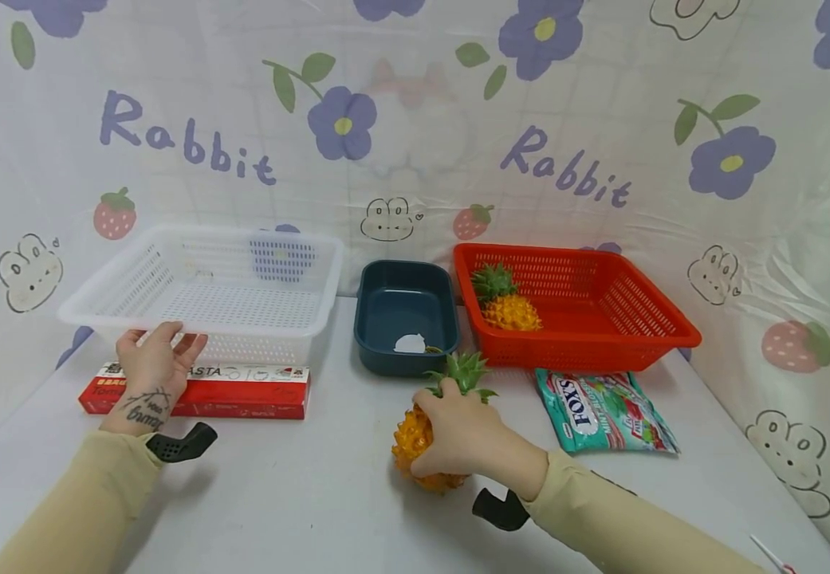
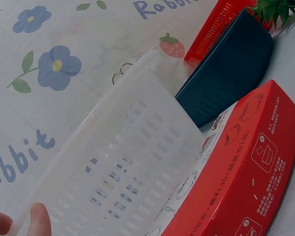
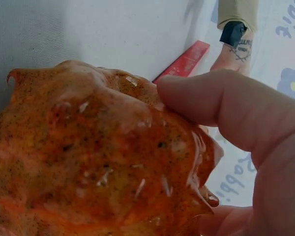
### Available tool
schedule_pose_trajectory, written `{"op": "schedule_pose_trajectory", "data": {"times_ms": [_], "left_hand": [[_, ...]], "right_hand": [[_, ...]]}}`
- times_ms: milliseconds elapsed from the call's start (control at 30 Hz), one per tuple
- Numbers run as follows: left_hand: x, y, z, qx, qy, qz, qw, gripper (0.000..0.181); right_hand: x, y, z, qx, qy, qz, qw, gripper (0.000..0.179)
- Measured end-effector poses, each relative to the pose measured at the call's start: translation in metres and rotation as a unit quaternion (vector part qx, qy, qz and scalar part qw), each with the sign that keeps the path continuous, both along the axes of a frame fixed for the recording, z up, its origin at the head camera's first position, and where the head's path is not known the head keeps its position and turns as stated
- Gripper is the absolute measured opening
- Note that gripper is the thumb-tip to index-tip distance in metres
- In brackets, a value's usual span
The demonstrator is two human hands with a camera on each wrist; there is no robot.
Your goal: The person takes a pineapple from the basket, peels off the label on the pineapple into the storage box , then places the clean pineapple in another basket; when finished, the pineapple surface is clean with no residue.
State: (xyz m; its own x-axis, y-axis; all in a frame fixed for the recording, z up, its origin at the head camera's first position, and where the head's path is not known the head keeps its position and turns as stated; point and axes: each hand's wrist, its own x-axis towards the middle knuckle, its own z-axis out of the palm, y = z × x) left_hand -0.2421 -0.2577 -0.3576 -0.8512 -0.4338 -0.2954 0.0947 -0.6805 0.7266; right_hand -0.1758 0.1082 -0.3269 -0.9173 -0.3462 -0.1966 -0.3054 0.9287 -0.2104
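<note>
My right hand (image 1: 458, 434) grips an orange, spiky toy pineapple (image 1: 413, 442) with a green leafy crown, over the near middle of the table. Close up in the right wrist view, my thumb lies against the pineapple's bumpy, glossy skin (image 3: 113, 147). At the left, my left hand (image 1: 156, 368) pinches the near rim of a white plastic basket (image 1: 278, 331). The left wrist view shows the basket's rim between thumb and fingers (image 2: 40, 221). Below that hand lies a red and white pasta box (image 1: 242, 399), partly covered by it.
A dark blue bin (image 1: 403, 363) with a small white item (image 1: 410, 344) in it stands mid-table. To its right, a red basket (image 1: 587, 351) holds another pineapple (image 1: 511, 312). In front lies a green Fox's candy bag (image 1: 604, 410). Scissors (image 1: 773, 556) show partly at lower right.
</note>
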Motion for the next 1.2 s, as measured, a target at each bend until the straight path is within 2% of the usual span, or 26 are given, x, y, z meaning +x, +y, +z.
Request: {"op": "schedule_pose_trajectory", "data": {"times_ms": [200,300,467,567,633,767,933,1033,1200], "left_hand": [[0.000,0.000,-0.001,-0.001,0.003,0.001,1.0000,0.063],[0.001,0.000,-0.001,-0.003,0.003,-0.004,1.0000,0.063],[0.001,0.000,0.000,0.005,0.007,-0.010,0.9999,0.064],[0.001,0.000,-0.001,0.003,0.009,-0.005,0.9999,0.064],[0.000,-0.001,-0.002,0.001,0.011,-0.002,0.9999,0.063],[0.000,0.000,-0.003,-0.012,0.010,0.005,0.9999,0.062],[-0.001,-0.001,-0.003,-0.001,0.018,0.002,0.9998,0.063],[-0.002,-0.001,-0.003,0.003,0.021,0.001,0.9998,0.063],[-0.002,-0.002,-0.003,-0.001,0.017,0.000,0.9999,0.062]], "right_hand": [[0.005,0.005,0.003,-0.012,-0.014,0.006,0.9998,0.069],[0.012,0.011,0.012,-0.018,-0.034,0.020,0.9991,0.067],[0.026,0.026,0.042,-0.070,-0.060,0.055,0.9942,0.063],[0.028,0.035,0.065,-0.097,-0.046,0.063,0.9922,0.063],[0.025,0.041,0.081,-0.110,-0.021,0.067,0.9915,0.064],[0.006,0.057,0.113,-0.121,0.047,0.069,0.9891,0.066],[-0.035,0.083,0.141,-0.100,0.113,0.061,0.9867,0.068],[-0.063,0.101,0.151,-0.081,0.121,0.054,0.9878,0.071],[-0.105,0.135,0.159,-0.068,0.090,0.037,0.9930,0.073]]}}
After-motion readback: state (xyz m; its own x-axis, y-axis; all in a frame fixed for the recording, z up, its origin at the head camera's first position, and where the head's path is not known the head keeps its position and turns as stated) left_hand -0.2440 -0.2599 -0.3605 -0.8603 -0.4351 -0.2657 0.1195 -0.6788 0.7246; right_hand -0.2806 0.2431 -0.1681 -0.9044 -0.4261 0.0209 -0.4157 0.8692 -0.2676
